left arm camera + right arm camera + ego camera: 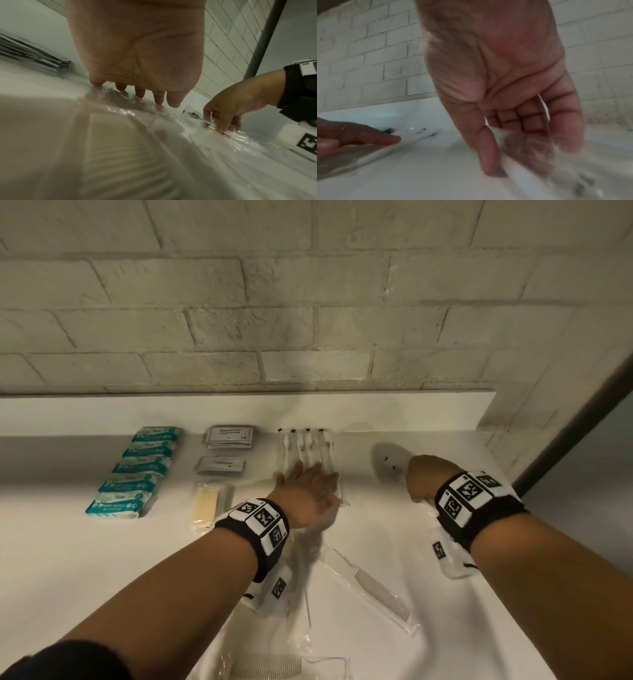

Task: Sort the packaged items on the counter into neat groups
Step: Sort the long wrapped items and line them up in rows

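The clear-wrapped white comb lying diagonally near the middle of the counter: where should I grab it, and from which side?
Take the clear-wrapped white comb by its smooth spine edge, likely at mid-length, pinching from above. It lies flat and diagonal on the white counter, teeth towards the right, so coming from its left side should avoid them.
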### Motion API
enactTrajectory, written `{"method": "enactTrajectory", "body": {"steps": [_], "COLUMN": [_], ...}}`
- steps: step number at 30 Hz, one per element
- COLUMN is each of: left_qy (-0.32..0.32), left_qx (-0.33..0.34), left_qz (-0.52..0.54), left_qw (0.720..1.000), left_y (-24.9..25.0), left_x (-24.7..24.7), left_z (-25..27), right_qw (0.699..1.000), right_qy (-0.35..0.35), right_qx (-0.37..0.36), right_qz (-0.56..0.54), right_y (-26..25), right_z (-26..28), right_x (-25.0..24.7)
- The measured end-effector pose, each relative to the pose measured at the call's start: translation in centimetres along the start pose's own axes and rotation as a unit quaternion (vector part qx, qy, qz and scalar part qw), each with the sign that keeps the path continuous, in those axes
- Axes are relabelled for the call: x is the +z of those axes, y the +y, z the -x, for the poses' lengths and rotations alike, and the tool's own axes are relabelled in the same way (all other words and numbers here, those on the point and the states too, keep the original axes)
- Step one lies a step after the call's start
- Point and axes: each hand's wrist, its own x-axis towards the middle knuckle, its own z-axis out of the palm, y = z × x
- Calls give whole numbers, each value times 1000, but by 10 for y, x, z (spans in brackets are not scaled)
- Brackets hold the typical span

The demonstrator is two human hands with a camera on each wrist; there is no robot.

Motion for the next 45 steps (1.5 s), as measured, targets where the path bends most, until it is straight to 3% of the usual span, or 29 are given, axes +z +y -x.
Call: {"method": "enactTrajectory", "body": {"steps": [2, 7, 11, 15, 18, 21, 25, 29, 45], "left_qy": [6, 8, -3, -11, -13, -2, 39, -2, -33], "left_qx": [1, 0, -4, -7, -9, -16, -64, -136, -71], "left_qz": [-2, 2, 12, 13, 4, 17, 30, 68, 19], "left_qw": [1000, 1000, 1000, 1000, 1000, 1000, 997, 988, 997], "left_y": [0, 1, 1, 1, 2, 2, -6, -21, -47], "left_x": [-1, -1, -2, -2, -1, -1, -9, -20, -19], "left_z": [1, 1, 1, 2, 0, -1, -7, -16, -35], "right_qw": [998, 966, 973, 963, 971, 944, 914, 890, 869], "right_qy": [14, 154, 92, 147, 55, -31, -40, -52, -67], "right_qx": [0, -33, -103, -80, -80, -81, -82, -89, -106], "right_qz": [-60, -207, -187, -213, -217, -319, -394, -444, -478], "right_y": [-13, -36, -46, -36, -29, -35, -47, -56, -76], "right_z": [-3, -8, -2, -5, -3, -3, -17, -30, -54], "right_x": [-4, -10, -8, -14, -11, -4, 2, 1, -2]}}
